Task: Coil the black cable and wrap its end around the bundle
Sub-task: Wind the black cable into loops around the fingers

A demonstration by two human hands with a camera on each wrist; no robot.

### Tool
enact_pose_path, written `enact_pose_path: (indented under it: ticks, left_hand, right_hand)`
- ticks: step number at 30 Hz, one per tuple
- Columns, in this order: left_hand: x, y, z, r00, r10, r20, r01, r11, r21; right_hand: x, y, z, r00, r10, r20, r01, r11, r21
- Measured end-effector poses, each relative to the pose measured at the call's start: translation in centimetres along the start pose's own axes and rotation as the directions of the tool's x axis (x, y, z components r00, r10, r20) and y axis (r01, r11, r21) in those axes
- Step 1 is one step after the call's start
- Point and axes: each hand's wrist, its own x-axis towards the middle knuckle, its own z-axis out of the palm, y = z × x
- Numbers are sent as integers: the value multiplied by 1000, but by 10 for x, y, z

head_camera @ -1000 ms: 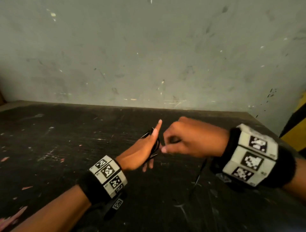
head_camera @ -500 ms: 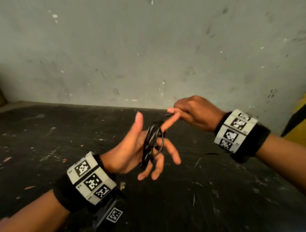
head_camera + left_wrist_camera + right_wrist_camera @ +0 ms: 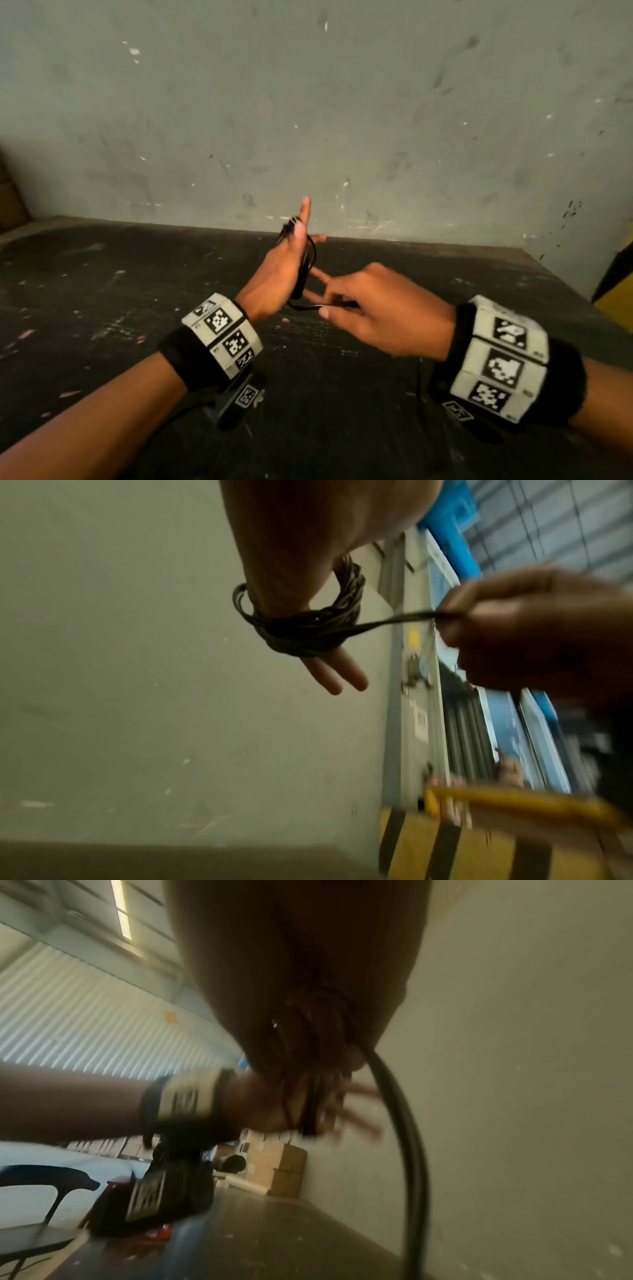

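Cable [image 3: 304, 631] mostly coiled round spread left hand [image 3: 277, 270]; right hand [image 3: 380, 311] pinched the taut free end just beside it. End-wrap apparently not finished.

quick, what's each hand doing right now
Left hand: open, fingers straight, cable coiled round them.
Right hand: pinching the cable's free end, pulled taut from the coil.
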Motion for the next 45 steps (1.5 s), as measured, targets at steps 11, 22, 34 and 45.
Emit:
enact_pose_path:
  ticks: [11,22,34,45]
  left_hand:
    - [-43,3,2,771,-148,620,183,983,8]
    - [-6,53,6,959,125,254,61,784,-618]
    - [-10,-2,-6,970,-38,240,-21,971,237]
    - [-36,20,-2,757,-19,653,257,928,-271]
  right_hand:
    - [18,40,-101,983,-161,-93,112,912,-394]
    - [18,47,35,983,56,-177,-38,994,106]
    - [10,4,-29,998,-52,39,54,997,-57]
    - [24,67,-43,963,-104,-249,79,991,-109]
